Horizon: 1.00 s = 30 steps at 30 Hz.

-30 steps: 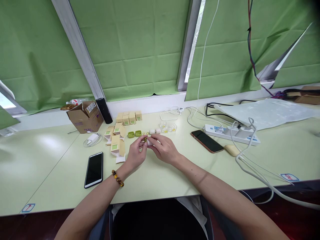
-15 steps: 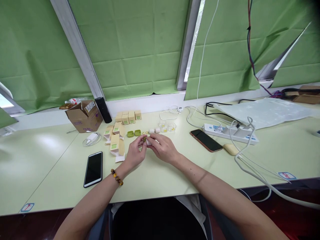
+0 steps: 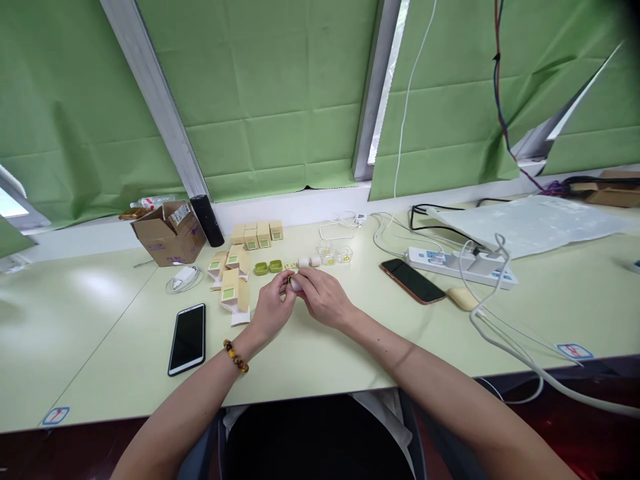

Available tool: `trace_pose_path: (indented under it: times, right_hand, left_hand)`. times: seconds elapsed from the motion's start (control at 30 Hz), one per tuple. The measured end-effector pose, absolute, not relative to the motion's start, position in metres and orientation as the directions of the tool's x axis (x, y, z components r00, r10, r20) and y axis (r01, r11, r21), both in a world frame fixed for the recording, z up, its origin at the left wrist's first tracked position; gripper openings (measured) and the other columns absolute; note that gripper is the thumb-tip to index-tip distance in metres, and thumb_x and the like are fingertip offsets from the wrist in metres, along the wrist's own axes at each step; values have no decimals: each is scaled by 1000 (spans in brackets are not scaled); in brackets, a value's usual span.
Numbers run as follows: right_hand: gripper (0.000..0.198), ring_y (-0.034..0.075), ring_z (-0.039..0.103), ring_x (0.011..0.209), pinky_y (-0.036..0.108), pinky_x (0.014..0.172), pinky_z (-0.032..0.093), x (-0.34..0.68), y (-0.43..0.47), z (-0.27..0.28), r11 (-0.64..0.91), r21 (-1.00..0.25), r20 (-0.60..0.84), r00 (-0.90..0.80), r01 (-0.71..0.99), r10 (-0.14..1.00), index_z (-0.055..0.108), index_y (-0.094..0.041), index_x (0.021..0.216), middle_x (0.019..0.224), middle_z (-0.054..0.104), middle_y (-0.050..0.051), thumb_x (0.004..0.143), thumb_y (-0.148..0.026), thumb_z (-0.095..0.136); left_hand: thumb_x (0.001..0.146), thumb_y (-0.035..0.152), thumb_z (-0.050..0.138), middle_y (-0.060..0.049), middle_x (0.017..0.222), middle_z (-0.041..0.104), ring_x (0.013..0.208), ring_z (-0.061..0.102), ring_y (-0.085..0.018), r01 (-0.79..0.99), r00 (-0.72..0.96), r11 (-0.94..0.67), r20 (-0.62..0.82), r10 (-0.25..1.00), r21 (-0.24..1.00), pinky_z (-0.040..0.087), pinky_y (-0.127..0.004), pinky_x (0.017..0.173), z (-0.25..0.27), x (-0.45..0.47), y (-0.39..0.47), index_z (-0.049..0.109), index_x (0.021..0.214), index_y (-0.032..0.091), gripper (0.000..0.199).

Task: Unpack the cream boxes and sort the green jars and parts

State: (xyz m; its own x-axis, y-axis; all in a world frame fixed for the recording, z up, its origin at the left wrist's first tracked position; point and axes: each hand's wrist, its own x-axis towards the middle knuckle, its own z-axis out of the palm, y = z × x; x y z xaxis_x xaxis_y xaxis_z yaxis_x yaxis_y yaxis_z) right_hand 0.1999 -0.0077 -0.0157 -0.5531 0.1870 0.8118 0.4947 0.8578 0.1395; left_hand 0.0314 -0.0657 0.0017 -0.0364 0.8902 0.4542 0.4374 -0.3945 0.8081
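Note:
My left hand (image 3: 273,305) is closed, its fingertips pinching a small dark green piece (image 3: 289,280). Against it, my right hand (image 3: 326,298) grips a small white cylindrical piece (image 3: 295,285), mostly covered by the fingers. The two hands meet just above the table. Beyond the fingertips stand two small olive-green containers (image 3: 275,266), tiny yellowish bits (image 3: 291,266), and two white cylinders, one of them this white cylinder (image 3: 315,261). Clear plastic cups (image 3: 344,255) with something yellow inside are to their right. Opened small cartons (image 3: 235,289) lie left of my left hand.
Closed small cartons (image 3: 263,235) stand farther back. A white-edged phone (image 3: 187,340) lies at left, and a dark phone (image 3: 413,281) at right near a power strip (image 3: 460,267) with cables. A cardboard box (image 3: 170,237) and a black cylinder (image 3: 207,221) stand back left.
Both hands stay in nearly the same place. The fingers have shifted slightly around the white and green pieces, and the right hand has turned a little.

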Motion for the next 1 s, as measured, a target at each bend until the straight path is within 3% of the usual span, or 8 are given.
trace_pose_path:
  times: [0.2,0.33,0.5,0.8,0.9,1.0]
  right_hand:
    - [32,28,68,98,39,76,58,198,-11,-11,849,128,815,-542,512,205,55,-13,137,114,69,18,108,-21,45]
    - [32,27,67,99,39,75,59,202,-10,-9,878,43,831,-505,476,234,52,-14,138,116,66,18,108,-24,48]
    - [34,28,65,106,41,81,60,208,-4,-10,912,-127,838,-450,390,309,49,-18,141,122,62,18,108,-26,47]
    - [31,29,64,102,46,82,57,205,-5,-11,911,-147,853,-418,385,314,56,-19,134,118,65,17,107,-31,48]
    - [30,30,63,109,49,91,56,207,-8,-5,910,-274,895,-265,310,359,59,-20,128,117,64,16,105,-36,51]
    - [29,28,64,108,48,94,56,209,-9,4,816,-568,818,-41,103,574,64,-22,121,118,64,13,100,-43,62]
  left_hand:
    - [93,14,53,-7,106,78,89,76,-18,417,-59,-370,431,900,830,62,-31,84,4,33,-67,67,119,18,30]
    - [96,21,56,-13,125,74,106,75,-21,317,-16,-450,479,878,835,61,-36,97,0,28,-65,64,128,16,33]
    - [91,22,68,-15,148,61,126,66,-25,255,143,-534,515,845,806,55,-40,109,-8,22,-60,52,148,19,58]
    - [91,24,70,-6,112,73,100,70,-19,369,74,-481,491,868,795,57,-37,99,-3,21,-56,65,130,22,39]
    - [89,22,71,-8,115,74,101,72,-20,328,24,-411,427,904,851,58,-37,98,-7,21,-54,64,130,21,41]
    - [87,21,72,-9,115,76,102,74,-21,252,-35,-317,336,941,914,59,-38,97,-13,21,-50,62,130,19,43]
